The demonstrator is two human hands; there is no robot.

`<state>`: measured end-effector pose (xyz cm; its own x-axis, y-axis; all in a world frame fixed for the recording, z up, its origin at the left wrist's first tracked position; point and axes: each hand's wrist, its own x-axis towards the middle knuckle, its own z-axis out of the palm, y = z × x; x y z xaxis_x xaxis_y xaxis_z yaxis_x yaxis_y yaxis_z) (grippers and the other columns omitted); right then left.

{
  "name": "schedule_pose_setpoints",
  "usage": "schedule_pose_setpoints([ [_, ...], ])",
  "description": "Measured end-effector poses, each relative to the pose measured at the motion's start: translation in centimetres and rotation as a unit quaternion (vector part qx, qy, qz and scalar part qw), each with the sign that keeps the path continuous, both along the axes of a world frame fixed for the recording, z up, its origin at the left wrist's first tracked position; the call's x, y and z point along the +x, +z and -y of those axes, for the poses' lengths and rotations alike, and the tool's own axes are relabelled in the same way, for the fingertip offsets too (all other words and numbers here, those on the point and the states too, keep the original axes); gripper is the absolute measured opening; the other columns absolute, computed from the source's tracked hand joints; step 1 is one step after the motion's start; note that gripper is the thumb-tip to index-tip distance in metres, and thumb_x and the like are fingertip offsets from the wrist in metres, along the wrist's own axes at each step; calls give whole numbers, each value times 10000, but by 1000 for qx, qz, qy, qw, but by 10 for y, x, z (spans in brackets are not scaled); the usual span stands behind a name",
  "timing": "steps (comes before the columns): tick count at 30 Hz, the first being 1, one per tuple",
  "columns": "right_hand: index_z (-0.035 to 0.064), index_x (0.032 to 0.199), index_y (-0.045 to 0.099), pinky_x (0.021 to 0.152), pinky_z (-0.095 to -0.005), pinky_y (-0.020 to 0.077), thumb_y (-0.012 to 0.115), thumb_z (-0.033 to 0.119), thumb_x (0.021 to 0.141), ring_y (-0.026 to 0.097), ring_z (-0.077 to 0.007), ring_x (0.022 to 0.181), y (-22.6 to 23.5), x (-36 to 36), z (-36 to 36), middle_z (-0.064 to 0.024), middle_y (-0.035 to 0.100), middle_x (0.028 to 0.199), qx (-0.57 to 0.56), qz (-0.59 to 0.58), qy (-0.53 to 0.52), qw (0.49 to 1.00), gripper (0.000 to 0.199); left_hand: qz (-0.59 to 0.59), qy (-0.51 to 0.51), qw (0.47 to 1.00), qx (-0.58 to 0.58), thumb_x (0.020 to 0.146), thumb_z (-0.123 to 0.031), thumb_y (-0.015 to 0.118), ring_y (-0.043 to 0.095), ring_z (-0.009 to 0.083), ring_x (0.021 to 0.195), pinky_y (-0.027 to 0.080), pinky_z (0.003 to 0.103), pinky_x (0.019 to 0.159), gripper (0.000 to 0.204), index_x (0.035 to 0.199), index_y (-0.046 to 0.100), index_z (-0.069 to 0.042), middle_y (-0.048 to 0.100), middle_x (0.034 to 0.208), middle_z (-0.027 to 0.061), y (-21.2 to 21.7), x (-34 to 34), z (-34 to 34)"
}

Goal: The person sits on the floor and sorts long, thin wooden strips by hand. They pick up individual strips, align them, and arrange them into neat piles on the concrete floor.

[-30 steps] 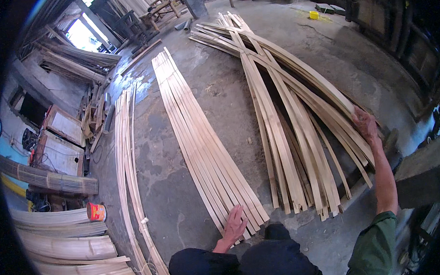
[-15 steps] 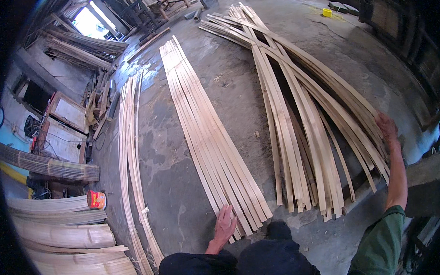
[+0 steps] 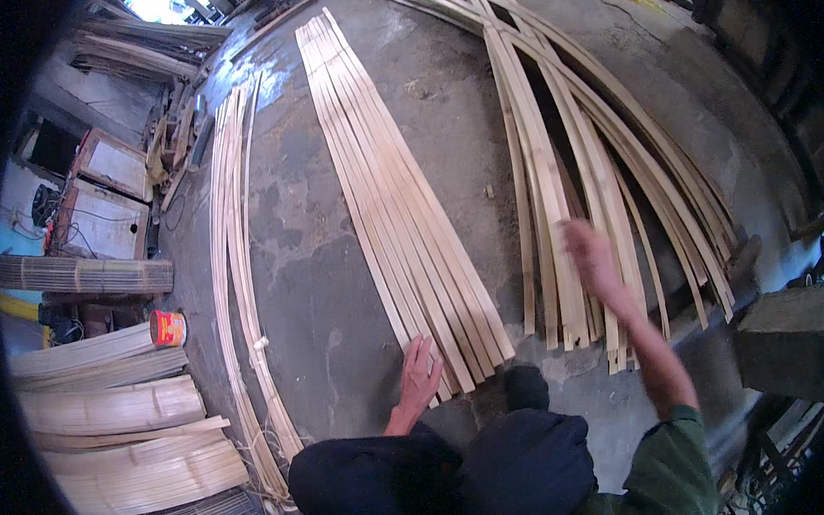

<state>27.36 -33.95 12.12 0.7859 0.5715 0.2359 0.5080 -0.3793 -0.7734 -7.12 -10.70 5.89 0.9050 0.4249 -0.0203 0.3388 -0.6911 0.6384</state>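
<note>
Strips [image 3: 402, 221] lie in a row, the left hand [image 3: 420, 371] resting at its near end, fingers slightly parted, probably to steady it. Right of the row, the blurred right hand [image 3: 588, 253] is over a crossed pile [image 3: 538, 162]; its grip I cannot tell.

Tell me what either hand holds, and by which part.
Nothing clearly held. Left hand lies open on the near end of the middle strips; right hand is blurred, so its hold cannot be told.
</note>
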Motion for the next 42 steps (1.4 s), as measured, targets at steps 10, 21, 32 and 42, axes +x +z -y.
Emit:
schedule_pose_setpoints([
  [10, 45, 1060, 557, 727, -492, 522, 600, 261, 889, 659, -422, 848, -87, -125, -119, -227, 668, 944, -206, -115, -88, 968, 279, 38, 49, 997, -48, 881, -125, 626, 421, 398, 1324, 349, 442, 1107, 480, 1321, 502, 23, 433, 1422, 241, -7, -5, 8],
  [21, -34, 981, 650, 670, -321, 495, 635, 299, 932, 610, -146, 742, 30, -92, -81, -101, 670, 783, 48, -240, -143, 959, 337, 71, 71, 994, -45, 891, -162, 617, 429, 440, 1294, 354, 483, 1091, 448, 1293, 527, 16, 448, 1385, 272, -35, -14, 13],
  [32, 12, 1317, 577, 742, -277, 501, 675, 211, 931, 618, -124, 802, 48, -86, -40, -135, 723, 1017, 37, -88, -184, 978, 446, 66, 45, 997, -21, 883, -105, 616, 459, 440, 1261, 382, 478, 1066, 388, 1241, 563, 34, 480, 1349, 289, -23, -6, 20],
  [42, 59, 1319, 583, 817, -328, 509, 623, 269, 963, 645, -167, 888, 5, -76, -15, -182, 710, 1063, 11, -92, -249, 964, 416, 66, 56, 995, -48, 846, -88, 633, 436, 425, 1277, 367, 470, 1077, 428, 1251, 554, 27, 454, 1368, 261, -32, -8, 23],
])
